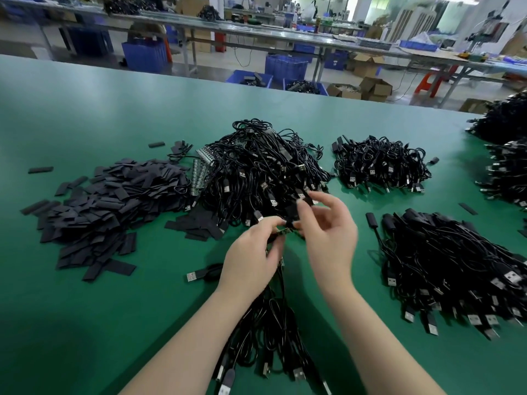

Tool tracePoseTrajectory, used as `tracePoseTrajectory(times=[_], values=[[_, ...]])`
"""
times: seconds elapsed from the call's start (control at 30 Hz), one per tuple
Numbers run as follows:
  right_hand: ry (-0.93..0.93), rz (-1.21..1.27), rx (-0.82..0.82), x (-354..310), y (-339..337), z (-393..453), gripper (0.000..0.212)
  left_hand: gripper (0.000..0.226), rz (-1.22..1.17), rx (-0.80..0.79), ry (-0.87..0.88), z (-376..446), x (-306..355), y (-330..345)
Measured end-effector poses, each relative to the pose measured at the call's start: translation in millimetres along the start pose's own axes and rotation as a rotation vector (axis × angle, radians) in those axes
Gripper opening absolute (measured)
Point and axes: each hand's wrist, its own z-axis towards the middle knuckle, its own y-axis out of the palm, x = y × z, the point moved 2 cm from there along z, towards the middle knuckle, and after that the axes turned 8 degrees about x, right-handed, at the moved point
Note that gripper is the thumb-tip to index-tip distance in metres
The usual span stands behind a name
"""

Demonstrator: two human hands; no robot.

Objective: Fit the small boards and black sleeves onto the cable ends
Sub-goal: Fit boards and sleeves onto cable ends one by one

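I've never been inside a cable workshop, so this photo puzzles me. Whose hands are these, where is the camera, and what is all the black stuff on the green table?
There is no machine here: a person works with bare hands, and the one picture comes from a camera worn on their head, looking forward and down. On the green table lie a heap of flat black sleeves on the left, strips of small boards beside it, and several piles of black USB cables. The left hand pinches a small board on a cable end. The right hand holds a black sleeve at that end in a fingertip grip. More cables hang below the hands.
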Motion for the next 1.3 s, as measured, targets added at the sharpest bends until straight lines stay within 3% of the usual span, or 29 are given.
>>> tracePoseTrajectory(times=[0.23, 0.6, 0.8, 1.03, 1.3], values=[[0.184, -0.109, -0.048, 44, -37, -5, 0.017, 0.028, -0.062, 0.1, 0.041, -2, -6, -1], [0.418, 0.182, -0.083, 50, -32, -7, 0.014, 0.023, -0.106, 0.062, 0.066, 1, -6, 2], [0.438, 0.2, -0.124, 51, -32, -9, 0.01, 0.032, -0.161, -0.042, 0.02, -1, -4, 3], [0.431, 0.212, -0.136, 50, -32, -9, 0.014, 0.025, -0.134, -0.017, 0.012, 0, -6, 2], [0.38, 0.17, -0.292, 46, -30, -11, 0.022, 0.02, -0.146, 0.018, 0.047, 3, -10, 2]])
